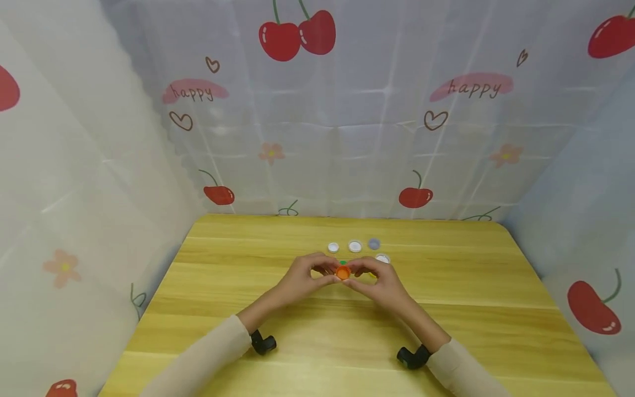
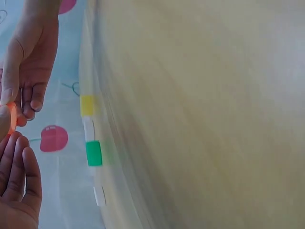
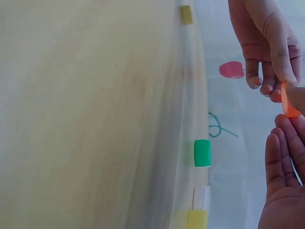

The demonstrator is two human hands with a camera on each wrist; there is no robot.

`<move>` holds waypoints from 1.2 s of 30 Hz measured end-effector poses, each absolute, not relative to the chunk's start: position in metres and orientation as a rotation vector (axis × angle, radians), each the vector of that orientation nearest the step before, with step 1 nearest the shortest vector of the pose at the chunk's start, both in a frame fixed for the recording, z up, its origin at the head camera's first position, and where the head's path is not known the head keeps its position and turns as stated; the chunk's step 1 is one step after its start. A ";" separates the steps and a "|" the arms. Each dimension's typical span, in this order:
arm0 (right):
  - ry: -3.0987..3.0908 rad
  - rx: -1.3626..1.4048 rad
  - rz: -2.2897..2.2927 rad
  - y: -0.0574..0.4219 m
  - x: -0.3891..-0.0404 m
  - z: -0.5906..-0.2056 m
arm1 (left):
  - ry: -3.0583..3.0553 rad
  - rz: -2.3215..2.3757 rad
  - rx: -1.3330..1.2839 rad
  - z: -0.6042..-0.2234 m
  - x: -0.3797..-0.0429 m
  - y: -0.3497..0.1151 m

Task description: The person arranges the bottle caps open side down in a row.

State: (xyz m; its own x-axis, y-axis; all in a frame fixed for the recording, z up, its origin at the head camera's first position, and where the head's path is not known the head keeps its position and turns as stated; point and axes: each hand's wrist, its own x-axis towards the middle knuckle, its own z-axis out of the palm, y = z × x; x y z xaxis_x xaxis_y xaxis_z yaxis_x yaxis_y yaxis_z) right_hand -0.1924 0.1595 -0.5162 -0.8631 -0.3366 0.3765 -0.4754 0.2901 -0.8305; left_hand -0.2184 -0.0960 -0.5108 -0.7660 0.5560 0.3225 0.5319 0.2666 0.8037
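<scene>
Both hands meet around a round orange cap (image 1: 343, 272), its hollow side facing the head camera. My left hand (image 1: 308, 277) pinches it from the left between thumb and fingers, and my right hand (image 1: 381, 280) does the same from the right. In the left wrist view the orange cap (image 2: 13, 118) shows only as a rim between the fingertips at the left edge. The right wrist view catches the cap (image 3: 288, 101) edge-on, partly covered by a thumb. Just behind the hands lie a green cap (image 1: 343, 262) and a yellow cap (image 1: 372, 275), both mostly hidden in the head view.
Farther back on the wooden table (image 1: 223, 275) lie a small white lid (image 1: 333, 247), another white lid (image 1: 355, 246), a greyish lid (image 1: 374, 243) and a white one (image 1: 382, 258). A cherry-printed curtain (image 1: 317, 138) borders the table's back edge and sides.
</scene>
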 end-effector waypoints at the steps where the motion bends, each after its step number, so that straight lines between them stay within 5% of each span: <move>1: -2.397 0.783 1.640 0.161 -0.190 -0.516 | 2.464 1.577 1.057 -0.510 -0.215 -0.094; 13: -2.294 0.872 1.671 0.171 -0.172 -0.517 | 2.318 1.700 1.023 -0.510 -0.198 -0.084; 26: -2.229 0.989 1.543 0.172 -0.174 -0.519 | 1.816 1.760 0.468 -0.507 -0.206 -0.085; 36: -2.231 1.035 1.477 0.170 -0.171 -0.519 | 1.839 1.699 0.551 -0.509 -0.208 -0.089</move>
State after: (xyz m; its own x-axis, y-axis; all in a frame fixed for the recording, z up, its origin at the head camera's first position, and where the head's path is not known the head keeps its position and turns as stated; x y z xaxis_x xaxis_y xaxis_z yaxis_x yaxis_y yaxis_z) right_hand -0.1713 0.1697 -0.5186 -0.7076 -0.4124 0.5738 -0.6893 0.2242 -0.6889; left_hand -0.2077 -0.0892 -0.5094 -0.7530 0.6450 -0.1302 -0.0789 0.1079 0.9910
